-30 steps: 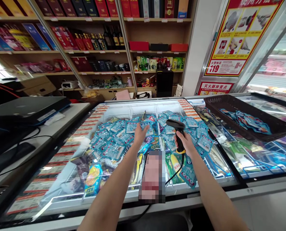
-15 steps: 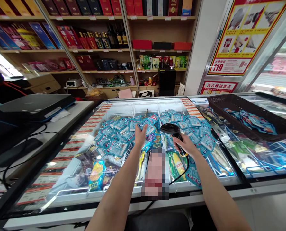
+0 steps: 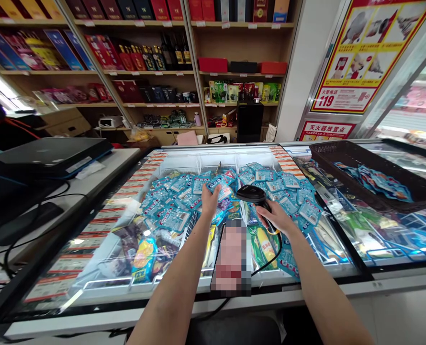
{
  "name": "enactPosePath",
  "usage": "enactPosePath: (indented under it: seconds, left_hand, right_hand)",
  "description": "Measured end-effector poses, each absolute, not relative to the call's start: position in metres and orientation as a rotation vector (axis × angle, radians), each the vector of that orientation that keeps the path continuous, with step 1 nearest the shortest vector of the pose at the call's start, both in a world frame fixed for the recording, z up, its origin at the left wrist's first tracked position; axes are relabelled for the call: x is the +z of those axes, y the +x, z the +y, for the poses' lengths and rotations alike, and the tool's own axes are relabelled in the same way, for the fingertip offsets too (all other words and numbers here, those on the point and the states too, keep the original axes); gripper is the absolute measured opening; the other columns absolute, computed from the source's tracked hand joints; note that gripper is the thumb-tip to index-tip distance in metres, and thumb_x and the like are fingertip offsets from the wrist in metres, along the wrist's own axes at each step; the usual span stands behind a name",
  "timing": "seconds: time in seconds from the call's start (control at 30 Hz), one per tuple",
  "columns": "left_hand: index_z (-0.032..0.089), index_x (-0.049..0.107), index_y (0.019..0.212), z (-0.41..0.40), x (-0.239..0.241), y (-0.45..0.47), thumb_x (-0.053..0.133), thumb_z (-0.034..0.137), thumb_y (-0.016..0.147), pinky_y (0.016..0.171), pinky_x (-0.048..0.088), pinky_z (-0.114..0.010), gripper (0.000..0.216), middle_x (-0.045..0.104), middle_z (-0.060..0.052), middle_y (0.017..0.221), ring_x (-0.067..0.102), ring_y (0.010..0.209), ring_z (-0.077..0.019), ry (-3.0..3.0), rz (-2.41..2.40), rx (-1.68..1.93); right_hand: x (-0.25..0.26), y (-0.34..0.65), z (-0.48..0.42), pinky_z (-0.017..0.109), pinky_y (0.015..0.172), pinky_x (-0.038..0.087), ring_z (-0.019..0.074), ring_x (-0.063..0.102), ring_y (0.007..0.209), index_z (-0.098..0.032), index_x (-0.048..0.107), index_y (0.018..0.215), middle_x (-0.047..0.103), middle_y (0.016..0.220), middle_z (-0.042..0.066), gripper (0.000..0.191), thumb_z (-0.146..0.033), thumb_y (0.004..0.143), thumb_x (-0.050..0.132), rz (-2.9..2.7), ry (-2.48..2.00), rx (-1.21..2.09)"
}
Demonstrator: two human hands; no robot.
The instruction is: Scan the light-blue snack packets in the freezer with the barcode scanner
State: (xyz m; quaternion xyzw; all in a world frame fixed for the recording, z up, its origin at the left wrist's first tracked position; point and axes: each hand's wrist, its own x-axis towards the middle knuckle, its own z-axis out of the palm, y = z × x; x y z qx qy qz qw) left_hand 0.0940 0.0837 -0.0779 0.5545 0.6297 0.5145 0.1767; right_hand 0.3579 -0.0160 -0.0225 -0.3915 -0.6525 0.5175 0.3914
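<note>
My right hand [image 3: 275, 216] is wrapped round the handle of a black barcode scanner [image 3: 252, 193], whose head points left. My left hand [image 3: 210, 200] pinches a blue snack packet [image 3: 223, 188] at its lower edge, a short way left of the scanner head. Many more blue packets [image 3: 173, 218] lie spread over the glass top of the chest freezer [image 3: 119, 225], on both sides of my hands. Nearer to me, between my forearms, lies a phone-shaped thing [image 3: 230, 258] blurred by pixelation. The scanner's black cable [image 3: 270, 261] curls down past it.
A dark plastic basket [image 3: 342, 184] holding several blue packets stands on the freezer at right. To the left is a counter with a black device [image 3: 55, 155] and cables. Shelves of boxes and bottles [image 3: 144, 57] line the back wall.
The scanner head has shifted slightly left, toward the packet in my left hand. That packet is now tilted a little differently, with its face turned more toward the scanner.
</note>
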Motion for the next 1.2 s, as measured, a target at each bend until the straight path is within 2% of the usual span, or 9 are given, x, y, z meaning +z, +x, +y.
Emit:
enactPosePath:
  seconds: [0.2,0.5,0.73,0.87,0.97,1.0,1.07,1.2]
  left_hand:
    - [0.015,0.045,0.133,0.080,-0.070,0.098,0.064,0.054,0.083,0.105,0.043,-0.045,0.067,0.062,-0.015,0.119,0.057,0.119,-0.0308,1.366,1.724,1.494]
    - [0.016,0.046,0.129,0.078,-0.068,0.099,0.062,0.054,0.084,0.104,0.040,-0.049,0.062,0.060,-0.017,0.121,0.054,0.121,-0.0334,1.416,1.703,1.528]
    - [0.013,0.040,0.133,0.068,-0.054,0.100,0.057,0.044,0.089,0.088,0.048,-0.042,0.056,0.063,-0.012,0.098,0.063,0.090,-0.0260,1.555,1.652,1.540]
    - [0.016,0.040,0.135,0.062,-0.035,0.079,0.054,0.033,0.090,0.083,0.049,-0.041,0.050,0.064,-0.010,0.095,0.064,0.084,-0.0255,1.648,1.795,1.567]
    - [0.016,0.035,0.141,0.063,-0.028,0.052,0.054,0.028,0.089,0.080,0.050,-0.041,0.057,0.065,-0.009,0.088,0.066,0.080,-0.0275,1.593,2.026,1.513]
    - [0.015,0.034,0.142,0.064,-0.027,0.043,0.056,0.028,0.088,0.080,0.050,-0.042,0.060,0.065,-0.009,0.088,0.066,0.081,-0.0281,1.597,2.074,1.493]
    - [0.012,0.032,0.144,0.065,-0.027,0.028,0.058,0.026,0.086,0.086,0.049,-0.045,0.065,0.065,-0.015,0.102,0.065,0.094,-0.0307,1.686,2.150,1.479]
    - [0.009,0.038,0.142,0.065,-0.026,0.015,0.066,0.024,0.082,0.100,0.039,-0.056,0.067,0.050,-0.025,0.135,0.048,0.125,-0.0397,1.816,2.406,1.388]
  right_hand:
    - [-0.026,0.358,-0.016,0.028,0.043,0.039,0.0137,0.051,0.041,-0.022,0.056,0.079,0.056,0.057,-0.002,0.037,-0.058,0.088,0.057,-1.675,-0.977,1.300]
    - [-0.032,0.361,-0.009,0.027,0.042,0.041,0.0121,0.051,0.043,-0.021,0.056,0.094,0.058,0.065,-0.002,0.040,-0.059,0.084,0.062,-1.491,-0.951,1.356]
    - [-0.033,0.363,-0.005,0.027,0.040,0.041,0.0120,0.051,0.044,-0.020,0.057,0.097,0.058,0.068,-0.001,0.038,-0.056,0.085,0.062,-1.369,-0.926,1.339]
    - [-0.031,0.362,-0.004,0.027,0.040,0.041,0.0114,0.049,0.045,-0.021,0.058,0.097,0.056,0.069,-0.001,0.041,-0.058,0.082,0.065,-1.227,-0.952,1.344]
    - [-0.029,0.361,-0.005,0.026,0.040,0.040,0.0111,0.048,0.046,-0.022,0.059,0.100,0.055,0.069,-0.001,0.042,-0.059,0.080,0.065,-1.147,-0.975,1.356]
    - [-0.028,0.361,-0.005,0.026,0.039,0.040,0.0112,0.048,0.046,-0.022,0.059,0.100,0.055,0.069,-0.001,0.042,-0.059,0.080,0.065,-1.134,-0.977,1.358]
    - [-0.028,0.361,-0.005,0.026,0.039,0.039,0.0112,0.048,0.045,-0.022,0.059,0.098,0.056,0.069,-0.001,0.042,-0.059,0.079,0.066,-1.119,-0.978,1.356]
    - [-0.029,0.362,-0.004,0.026,0.040,0.040,0.0110,0.047,0.045,-0.022,0.059,0.099,0.056,0.068,-0.002,0.043,-0.058,0.079,0.067,-1.105,-0.962,1.365]
